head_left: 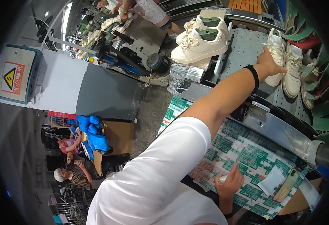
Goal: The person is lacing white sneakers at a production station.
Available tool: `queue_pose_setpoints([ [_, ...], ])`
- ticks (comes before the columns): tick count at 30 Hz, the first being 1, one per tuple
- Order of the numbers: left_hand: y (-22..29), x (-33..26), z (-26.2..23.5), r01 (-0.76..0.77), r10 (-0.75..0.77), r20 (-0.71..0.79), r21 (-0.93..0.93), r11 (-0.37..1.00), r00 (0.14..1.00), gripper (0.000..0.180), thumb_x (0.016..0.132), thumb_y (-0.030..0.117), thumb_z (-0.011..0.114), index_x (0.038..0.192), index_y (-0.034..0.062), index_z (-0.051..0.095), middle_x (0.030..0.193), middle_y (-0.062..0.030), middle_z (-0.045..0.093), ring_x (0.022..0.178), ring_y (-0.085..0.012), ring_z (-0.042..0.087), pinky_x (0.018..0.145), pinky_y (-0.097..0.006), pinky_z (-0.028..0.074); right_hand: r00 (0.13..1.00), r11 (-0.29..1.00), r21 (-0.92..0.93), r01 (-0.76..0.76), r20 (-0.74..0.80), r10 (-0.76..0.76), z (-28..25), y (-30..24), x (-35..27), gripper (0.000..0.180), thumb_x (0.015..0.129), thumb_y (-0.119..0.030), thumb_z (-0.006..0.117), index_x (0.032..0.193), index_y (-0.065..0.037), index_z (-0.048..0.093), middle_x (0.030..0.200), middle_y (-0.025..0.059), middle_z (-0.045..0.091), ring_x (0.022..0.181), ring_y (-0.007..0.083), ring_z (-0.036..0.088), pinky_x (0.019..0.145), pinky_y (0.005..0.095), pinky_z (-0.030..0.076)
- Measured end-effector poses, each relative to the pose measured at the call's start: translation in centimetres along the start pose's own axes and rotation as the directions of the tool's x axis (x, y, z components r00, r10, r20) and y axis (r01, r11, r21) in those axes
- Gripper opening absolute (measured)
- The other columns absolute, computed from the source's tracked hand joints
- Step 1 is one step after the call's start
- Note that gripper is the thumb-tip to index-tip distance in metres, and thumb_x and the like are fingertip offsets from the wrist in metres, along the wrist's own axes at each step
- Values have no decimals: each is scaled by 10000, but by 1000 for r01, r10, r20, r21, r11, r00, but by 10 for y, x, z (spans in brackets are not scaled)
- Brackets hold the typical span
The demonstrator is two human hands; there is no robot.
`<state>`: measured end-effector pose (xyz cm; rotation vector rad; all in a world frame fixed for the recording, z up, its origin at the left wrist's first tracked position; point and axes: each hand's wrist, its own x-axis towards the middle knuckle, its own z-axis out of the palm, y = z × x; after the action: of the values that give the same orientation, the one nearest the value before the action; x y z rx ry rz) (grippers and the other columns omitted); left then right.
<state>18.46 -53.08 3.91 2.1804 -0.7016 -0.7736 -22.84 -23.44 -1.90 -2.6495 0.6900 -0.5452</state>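
Observation:
At the upper right, my left hand (270, 64) reaches across a perforated metal conveyor and takes hold of a cream lace-up sneaker (276, 47), its thumb and fingers spread over the shoe's side. A second cream sneaker (292, 71) stands right beside it, with another cream shoe (307, 86) partly hidden by green flaps. Lower down, my right hand (231, 182) is closed around a small silver-white thing (222, 179), mostly hidden by the fingers. It hovers over a surface covered in green-and-white printed sheeting (243, 150).
A pair of cream sneakers (202, 43) stands left of the conveyor (243, 50). Green and red hanging flaps (325, 82) border its right end. White paper (272, 180) and a phone (287, 184) lie on the sheeting. Other people work at the left and top.

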Motion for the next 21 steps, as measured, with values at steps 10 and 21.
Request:
queue_pose_setpoints([
  [10,6,-86,-101,-51,163,107,-669,742,981,935,814,296,943,1561,-18,476,1383,-206,713,1253,-338,731,1061,-412,603,1000,1000,27,6,-26,-5,2,-2,0,822,836,-246,777,1552,101,573,1232,202,676,1071,377,670,959,510,541],
  [21,-191,-466,-101,-152,115,-373,-72,986,921,1134,771,266,945,1672,-49,334,1537,-223,595,1430,-319,598,1226,-423,455,991,999,3,52,-126,-51,16,6,-6,903,798,-291,802,1601,39,551,1249,206,689,1097,404,662,961,516,525],
])
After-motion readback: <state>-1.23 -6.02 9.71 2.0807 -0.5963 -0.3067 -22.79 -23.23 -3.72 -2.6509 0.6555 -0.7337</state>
